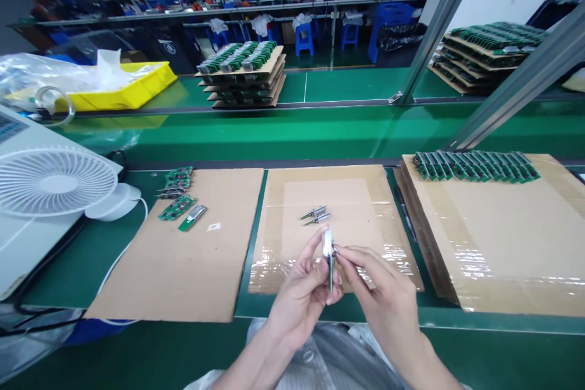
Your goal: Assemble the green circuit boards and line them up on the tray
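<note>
Left hand (304,292) grips circuit board (329,256) edge-on over middle cardboard sheet (356,195), near edge; right hand (387,289) fingertips at its side, grasp unclear; probably fitting or checking, next needs steady hold.

Round white emblem (169,47) on dark bin (183,56); white label (213,227) on cardboard (183,280) illegible.

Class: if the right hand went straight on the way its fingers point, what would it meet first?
The right hand would first meet the circuit board held in the left hand; they may be touching now, as depth is unclear.
</note>
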Tool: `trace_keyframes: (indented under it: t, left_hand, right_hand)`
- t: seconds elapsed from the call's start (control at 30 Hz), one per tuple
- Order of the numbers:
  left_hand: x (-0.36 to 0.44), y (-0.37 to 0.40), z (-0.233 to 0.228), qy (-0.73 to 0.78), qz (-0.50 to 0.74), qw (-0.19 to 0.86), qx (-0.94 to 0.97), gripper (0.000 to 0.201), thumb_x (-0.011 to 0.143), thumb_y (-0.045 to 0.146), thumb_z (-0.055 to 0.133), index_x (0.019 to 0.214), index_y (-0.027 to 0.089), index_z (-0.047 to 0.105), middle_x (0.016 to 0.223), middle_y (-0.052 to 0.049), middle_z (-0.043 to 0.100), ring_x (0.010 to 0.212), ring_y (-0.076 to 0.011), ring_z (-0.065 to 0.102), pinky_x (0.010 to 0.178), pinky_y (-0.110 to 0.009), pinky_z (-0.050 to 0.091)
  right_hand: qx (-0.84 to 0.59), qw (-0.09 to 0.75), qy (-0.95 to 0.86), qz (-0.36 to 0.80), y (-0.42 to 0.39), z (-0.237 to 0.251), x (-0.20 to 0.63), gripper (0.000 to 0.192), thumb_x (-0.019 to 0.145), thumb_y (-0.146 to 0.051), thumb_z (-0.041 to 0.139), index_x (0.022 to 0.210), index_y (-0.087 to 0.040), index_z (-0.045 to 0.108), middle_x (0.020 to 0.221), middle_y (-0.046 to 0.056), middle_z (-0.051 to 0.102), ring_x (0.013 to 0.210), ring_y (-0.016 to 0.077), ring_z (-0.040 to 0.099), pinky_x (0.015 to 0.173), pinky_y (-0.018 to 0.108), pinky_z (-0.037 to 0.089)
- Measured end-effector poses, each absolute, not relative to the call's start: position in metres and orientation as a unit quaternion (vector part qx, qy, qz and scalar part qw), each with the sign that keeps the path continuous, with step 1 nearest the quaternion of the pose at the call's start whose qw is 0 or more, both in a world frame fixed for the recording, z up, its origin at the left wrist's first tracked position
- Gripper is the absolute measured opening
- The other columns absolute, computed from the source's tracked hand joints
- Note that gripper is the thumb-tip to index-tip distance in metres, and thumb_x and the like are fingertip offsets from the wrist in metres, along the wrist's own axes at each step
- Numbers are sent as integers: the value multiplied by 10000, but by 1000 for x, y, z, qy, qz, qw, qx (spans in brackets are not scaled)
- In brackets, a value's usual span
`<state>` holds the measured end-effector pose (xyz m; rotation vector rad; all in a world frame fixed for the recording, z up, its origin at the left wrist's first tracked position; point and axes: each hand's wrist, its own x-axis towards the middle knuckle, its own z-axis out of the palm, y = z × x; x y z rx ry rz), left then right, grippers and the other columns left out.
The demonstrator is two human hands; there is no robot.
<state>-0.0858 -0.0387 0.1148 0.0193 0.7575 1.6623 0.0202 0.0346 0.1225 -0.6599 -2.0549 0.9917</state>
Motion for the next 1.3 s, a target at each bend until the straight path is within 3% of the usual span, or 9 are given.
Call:
trace_keyframes:
  t: [0.13,0.23,0.37,0.57,0.9,1.1,1.3]
  left_hand:
    - [-87,-40,124,454,686,565,63,726,722,299,751,1356,168,423,561,-21,663,464,-114,589,432,-166,379]
    - [-87,-41,129,537,657,522,87,738,689,311,769,1338,150,458,594,-44,703,454,-133,618,417,-168,389]
    - [-85,-41,129,589,635,488,113,714,639,308,795,1287,168,528,596,-29,716,469,-151,640,432,-190,448]
    - [-82,-41,128,611,624,468,132,635,628,325,794,1221,212,597,534,3,695,462,-159,642,434,-206,484]
    - [-79,-39,125,627,606,463,158,643,639,356,777,1236,209,588,537,22,671,477,-143,585,520,-266,533]
    - [-91,-31,106,695,531,381,299,413,772,290,663,1182,324,622,726,17,706,740,-190,615,800,-303,464]
    - [-116,-14,58,730,533,233,358,107,741,230,670,803,288,734,796,-38,700,833,-255,584,847,-359,418]
  right_hand:
    - [-330,347,-708,520,36,125,21,148,862,-241,566,895,-232,710,752,-5,705,634,132,650,605,218,541]
    - [-357,297,-588,662,38,121,21,179,822,-343,613,869,-220,734,627,-7,670,581,143,612,566,243,522]
    - [-316,265,-467,782,39,113,19,286,765,-417,662,929,-196,740,664,31,681,563,152,576,514,267,487]
    - [-305,249,-409,823,38,112,18,313,719,-447,694,923,-215,745,684,48,706,560,175,590,494,284,470]
    - [-302,242,-425,819,41,103,22,277,763,-415,672,938,-208,730,737,47,723,583,167,610,518,273,486]
    - [-388,303,-551,674,45,68,30,291,780,-434,640,930,-197,714,912,72,741,829,229,679,781,366,535]
    - [-494,347,-601,523,62,32,37,381,789,-483,592,954,-152,685,808,94,739,725,242,693,722,393,548]
